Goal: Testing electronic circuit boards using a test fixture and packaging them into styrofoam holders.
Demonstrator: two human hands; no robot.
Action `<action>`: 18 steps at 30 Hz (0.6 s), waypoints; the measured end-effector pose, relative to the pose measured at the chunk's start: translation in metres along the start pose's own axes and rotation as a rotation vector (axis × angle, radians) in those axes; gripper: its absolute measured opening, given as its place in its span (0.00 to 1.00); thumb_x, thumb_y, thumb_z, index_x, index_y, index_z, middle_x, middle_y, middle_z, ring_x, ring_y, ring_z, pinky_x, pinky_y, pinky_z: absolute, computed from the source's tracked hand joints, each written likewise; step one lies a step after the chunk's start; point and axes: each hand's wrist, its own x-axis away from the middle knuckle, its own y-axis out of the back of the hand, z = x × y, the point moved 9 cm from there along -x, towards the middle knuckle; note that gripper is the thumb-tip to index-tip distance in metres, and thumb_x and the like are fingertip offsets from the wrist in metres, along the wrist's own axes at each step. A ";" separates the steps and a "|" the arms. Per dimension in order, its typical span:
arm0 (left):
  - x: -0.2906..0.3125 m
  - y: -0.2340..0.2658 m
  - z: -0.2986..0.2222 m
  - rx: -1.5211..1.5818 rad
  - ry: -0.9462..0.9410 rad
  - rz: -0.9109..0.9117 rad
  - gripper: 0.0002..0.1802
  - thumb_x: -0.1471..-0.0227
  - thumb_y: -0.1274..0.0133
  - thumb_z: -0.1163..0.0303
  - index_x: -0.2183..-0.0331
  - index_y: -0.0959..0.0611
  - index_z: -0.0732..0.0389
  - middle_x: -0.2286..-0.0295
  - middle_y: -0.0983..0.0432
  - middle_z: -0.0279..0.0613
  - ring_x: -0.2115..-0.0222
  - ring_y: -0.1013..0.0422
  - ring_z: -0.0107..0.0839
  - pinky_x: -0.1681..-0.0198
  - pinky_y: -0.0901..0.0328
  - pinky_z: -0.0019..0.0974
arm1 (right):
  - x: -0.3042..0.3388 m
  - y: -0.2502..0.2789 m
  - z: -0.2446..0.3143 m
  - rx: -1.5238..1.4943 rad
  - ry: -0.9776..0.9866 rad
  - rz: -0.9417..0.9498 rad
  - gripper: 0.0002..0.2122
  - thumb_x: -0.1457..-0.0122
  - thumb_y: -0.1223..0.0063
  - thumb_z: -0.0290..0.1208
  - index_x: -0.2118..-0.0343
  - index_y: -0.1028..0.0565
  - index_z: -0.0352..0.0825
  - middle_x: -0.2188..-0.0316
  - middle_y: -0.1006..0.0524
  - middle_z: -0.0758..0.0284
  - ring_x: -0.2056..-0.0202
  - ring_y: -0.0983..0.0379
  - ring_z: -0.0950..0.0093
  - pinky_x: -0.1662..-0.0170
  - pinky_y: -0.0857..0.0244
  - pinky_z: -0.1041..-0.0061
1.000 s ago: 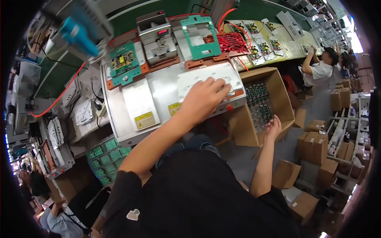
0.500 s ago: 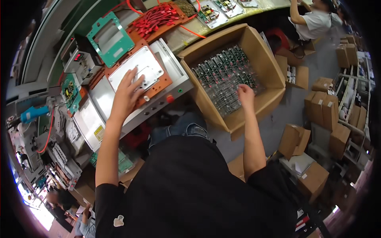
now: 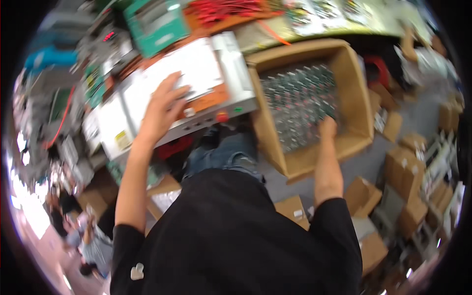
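My left hand [image 3: 162,109] rests flat, fingers spread, on the white top panel of a grey machine [image 3: 191,83] with an orange strip and small buttons along its front. My right hand [image 3: 327,129] reaches down into a large open cardboard box [image 3: 354,88] on the floor and touches the circuit boards [image 3: 300,103] stacked on edge inside it. Blur hides whether its fingers grip a board. I wear a black shirt and blue jeans.
A green fixture [image 3: 157,22] and red cables [image 3: 221,9] lie on the bench behind the machine. Several small cardboard boxes [image 3: 408,196] stand on the floor at right. A person in white [image 3: 427,54] works at the upper right. Other people [image 3: 83,236] are at lower left.
The view has swung further down and right, and is blurred. My right hand has gone deeper into the box of circuit boards. My left hand stays on the machine's top.
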 end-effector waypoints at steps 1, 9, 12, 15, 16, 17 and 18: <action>0.005 0.002 0.001 -0.008 0.019 -0.028 0.18 0.47 0.42 0.75 0.53 0.18 0.59 0.42 0.33 0.51 0.40 0.38 0.50 0.37 0.43 0.44 | 0.008 0.031 0.019 -0.043 0.015 0.108 0.11 0.47 0.38 0.37 0.68 0.20 0.33 0.66 0.19 0.54 0.59 0.22 0.54 0.58 0.29 0.56; 0.035 0.049 -0.027 0.192 0.152 -0.453 0.18 0.49 0.42 0.80 0.54 0.17 0.62 0.46 0.27 0.46 0.47 0.29 0.44 0.45 0.35 0.39 | 0.024 0.171 0.092 -0.975 0.259 -0.056 0.09 0.36 0.48 0.28 0.56 0.24 0.30 0.72 0.22 0.68 0.71 0.26 0.79 0.68 0.31 0.79; 0.014 0.049 -0.053 0.291 0.045 -0.446 0.20 0.51 0.41 0.81 0.53 0.18 0.62 0.46 0.28 0.47 0.48 0.29 0.43 0.46 0.35 0.39 | 0.102 0.223 0.279 -1.011 0.582 0.389 0.10 0.36 0.48 0.27 0.54 0.25 0.29 0.73 0.25 0.71 0.75 0.31 0.84 0.72 0.35 0.83; -0.007 0.035 -0.048 0.289 -0.035 -0.399 0.23 0.53 0.38 0.78 0.52 0.18 0.59 0.46 0.28 0.45 0.48 0.29 0.42 0.47 0.33 0.39 | 0.148 0.207 0.402 -0.889 0.763 0.752 0.10 0.36 0.47 0.27 0.56 0.24 0.28 0.76 0.27 0.72 0.78 0.33 0.85 0.74 0.38 0.83; -0.014 0.028 -0.041 0.247 -0.082 -0.374 0.23 0.53 0.37 0.77 0.52 0.18 0.58 0.46 0.28 0.44 0.48 0.29 0.42 0.48 0.33 0.39 | 0.154 0.203 0.429 -0.831 0.799 0.831 0.09 0.36 0.47 0.27 0.57 0.24 0.28 0.77 0.27 0.72 0.79 0.33 0.85 0.75 0.38 0.83; -0.018 0.020 -0.023 0.215 -0.071 -0.392 0.21 0.53 0.36 0.76 0.54 0.17 0.58 0.50 0.25 0.42 0.50 0.28 0.41 0.49 0.32 0.39 | 0.146 0.198 0.446 -0.820 0.803 0.830 0.09 0.36 0.47 0.27 0.57 0.24 0.28 0.77 0.27 0.72 0.79 0.33 0.85 0.75 0.38 0.83; -0.021 0.012 -0.016 0.225 -0.062 -0.406 0.21 0.53 0.36 0.76 0.54 0.17 0.58 0.50 0.25 0.42 0.50 0.28 0.41 0.49 0.32 0.39 | 0.140 0.188 0.451 -0.760 0.773 0.918 0.09 0.36 0.48 0.28 0.57 0.24 0.28 0.78 0.27 0.72 0.80 0.33 0.85 0.76 0.37 0.83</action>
